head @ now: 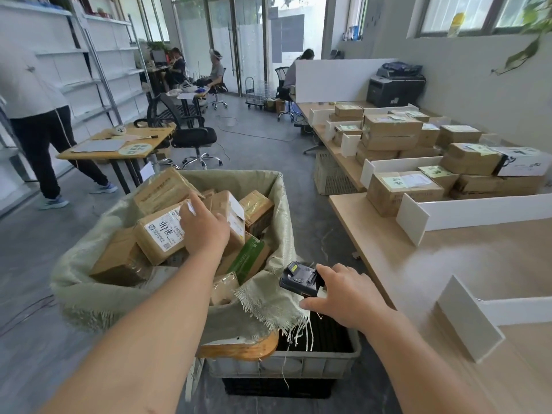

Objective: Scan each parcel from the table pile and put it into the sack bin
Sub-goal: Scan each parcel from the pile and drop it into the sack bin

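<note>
Our left hand [203, 227] lies on a parcel [161, 231] atop the heaped sack bin [277, 210]; we can't tell if it's gripping or just resting. Meanwhile our right hand [343, 294] clutches the scanner [300, 279]. The bin's so full we reckon that parcel could slide off, and the bench [388, 264] pile [403, 189] still waits.

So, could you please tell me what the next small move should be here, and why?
Probably draw the left hand off the labelled parcel, which already lies among others in the sack bin, and across toward the table pile. The right hand holds the scanner ready, and many parcels wait there.
</note>
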A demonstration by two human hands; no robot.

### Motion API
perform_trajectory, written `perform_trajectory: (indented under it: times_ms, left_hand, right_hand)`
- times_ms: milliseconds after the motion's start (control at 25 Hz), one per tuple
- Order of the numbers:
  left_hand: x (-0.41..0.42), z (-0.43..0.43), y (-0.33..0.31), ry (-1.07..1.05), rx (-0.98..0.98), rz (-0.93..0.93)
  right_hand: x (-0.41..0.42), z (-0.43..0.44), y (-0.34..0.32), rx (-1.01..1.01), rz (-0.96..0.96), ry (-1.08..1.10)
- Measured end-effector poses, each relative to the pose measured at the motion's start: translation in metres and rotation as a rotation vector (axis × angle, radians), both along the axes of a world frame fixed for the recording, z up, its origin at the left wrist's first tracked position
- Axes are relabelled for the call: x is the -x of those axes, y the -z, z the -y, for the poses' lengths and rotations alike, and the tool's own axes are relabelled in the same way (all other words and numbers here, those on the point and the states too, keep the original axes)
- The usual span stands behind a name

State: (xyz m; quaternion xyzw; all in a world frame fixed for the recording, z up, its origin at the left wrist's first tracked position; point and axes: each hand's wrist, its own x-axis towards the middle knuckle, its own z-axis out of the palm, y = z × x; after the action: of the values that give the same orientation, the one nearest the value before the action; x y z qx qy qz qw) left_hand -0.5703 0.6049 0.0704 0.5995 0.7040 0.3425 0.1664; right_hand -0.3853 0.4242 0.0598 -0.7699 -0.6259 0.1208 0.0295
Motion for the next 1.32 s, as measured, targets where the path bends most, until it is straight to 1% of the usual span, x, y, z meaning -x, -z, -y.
perform_trajectory:
  times_ms: [200,440,600,760,920,1080,1320]
  left_hand:
    - [0.009,0.022,0.003,0.013,0.013,-0.001]
    - [0.012,0.085,0.002,0.040,0.002,-0.012]
    - [0.007,0.144,0.003,0.066,0.002,-0.039]
    - [-0.005,0.220,0.012,0.164,0.044,0.060]
    - [-0.014,0.290,0.032,0.168,0.023,0.089]
    - [-0.017,0.334,0.043,0.205,0.039,0.038]
    - [-0.030,0.367,0.060,0.440,0.014,0.001]
  right_hand:
    - [0.001,0.013,-0.003,-0.011,0.005,-0.023]
    - [-0.007,0.061,-0.010,-0.026,-0.001,-0.051]
    - [-0.016,0.109,-0.011,-0.034,-0.003,-0.061]
    - [-0.019,0.162,-0.002,-0.057,-0.031,-0.067]
    - [-0.014,0.209,0.010,-0.054,-0.065,-0.053]
    - [-0.013,0.253,0.021,-0.054,-0.075,0.007]
    - [-0.012,0.325,0.031,-0.066,-0.116,0.207]
